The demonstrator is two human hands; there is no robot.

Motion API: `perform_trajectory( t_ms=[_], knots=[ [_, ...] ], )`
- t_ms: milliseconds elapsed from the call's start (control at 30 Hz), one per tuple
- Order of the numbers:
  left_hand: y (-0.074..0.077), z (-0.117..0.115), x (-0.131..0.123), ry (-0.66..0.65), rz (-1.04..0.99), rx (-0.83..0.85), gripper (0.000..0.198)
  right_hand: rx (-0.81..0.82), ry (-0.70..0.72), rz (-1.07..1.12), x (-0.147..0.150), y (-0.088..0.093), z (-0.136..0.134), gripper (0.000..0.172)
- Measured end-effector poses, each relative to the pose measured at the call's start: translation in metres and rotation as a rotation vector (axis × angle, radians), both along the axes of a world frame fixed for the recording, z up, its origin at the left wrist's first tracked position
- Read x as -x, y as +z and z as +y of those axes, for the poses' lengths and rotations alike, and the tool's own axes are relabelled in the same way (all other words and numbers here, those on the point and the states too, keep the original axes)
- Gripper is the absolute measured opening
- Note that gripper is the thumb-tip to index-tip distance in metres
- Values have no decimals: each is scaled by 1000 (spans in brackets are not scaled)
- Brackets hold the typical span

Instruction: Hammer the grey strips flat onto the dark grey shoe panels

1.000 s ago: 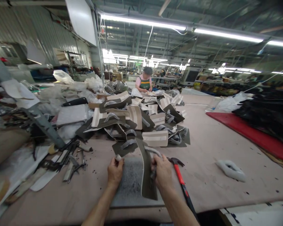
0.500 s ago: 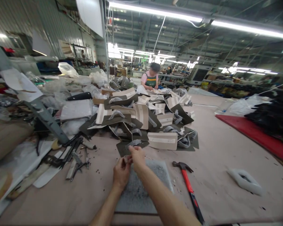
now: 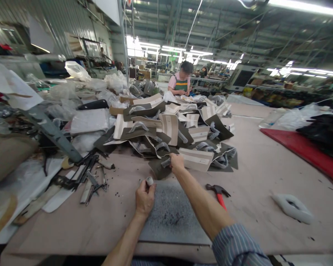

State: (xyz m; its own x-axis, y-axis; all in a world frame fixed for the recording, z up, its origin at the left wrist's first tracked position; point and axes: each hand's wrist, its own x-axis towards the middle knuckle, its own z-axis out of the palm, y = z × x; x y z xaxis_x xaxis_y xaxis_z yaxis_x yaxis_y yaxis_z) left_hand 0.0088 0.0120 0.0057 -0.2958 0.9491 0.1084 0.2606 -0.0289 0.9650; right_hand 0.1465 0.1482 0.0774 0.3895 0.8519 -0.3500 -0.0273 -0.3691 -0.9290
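Observation:
My left hand [image 3: 144, 198] is closed around a small whitish cylinder [image 3: 149, 181], whose round end points up, just above the left edge of a grey slab [image 3: 180, 229] strewn with dark bits. My right hand [image 3: 177, 163] reaches forward past the slab, fingers closed at the right end of a plastic-wrapped handle [image 3: 165, 163] on a dark panel [image 3: 158, 170]. The fingertips are partly hidden. That panel lies at the near edge of a heap of similar dark and beige panels [image 3: 169, 127]. A claw hammer [image 3: 218, 190] with a red handle rests right of the slab, partly behind my right forearm.
Several hand tools [image 3: 90, 181] lie in a pile at left beside a slanted metal post [image 3: 52, 129]. Plastic-wrapped goods [image 3: 88, 123] stand behind them. At right are a white foam-like ring [image 3: 292, 208] and a red board [image 3: 302, 155]. A co-worker [image 3: 180, 82] sits beyond the heap.
My right hand has left my left hand and moved forward to the panel's handle. The small cylinder now shows in my left hand. The camera view has tilted down slightly.

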Motion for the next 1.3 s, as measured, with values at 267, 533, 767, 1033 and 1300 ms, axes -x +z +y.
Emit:
perform_trajectory(
  t_ms=[267, 533, 767, 1033, 1300],
  knots=[
    [-1, -4, 5, 219, -312, -37, 34, -92, 218, -188, -49, 30, -109, 22],
    [12, -10, 4, 6, -265, -9, 34, -166, 515, -575, 5, -37, -238, 50],
    [13, 5, -14, -325, -253, 59, 31, -45, 577, -772, 2, -34, -228, 42],
    [3, 6, -13, -391, -189, 51, 26, -64, 525, -651, -4, -31, -228, 38],
    [10, 3, -16, -419, -64, 19, 18, -98, 496, -455, -33, -22, -234, 46]
  ],
)
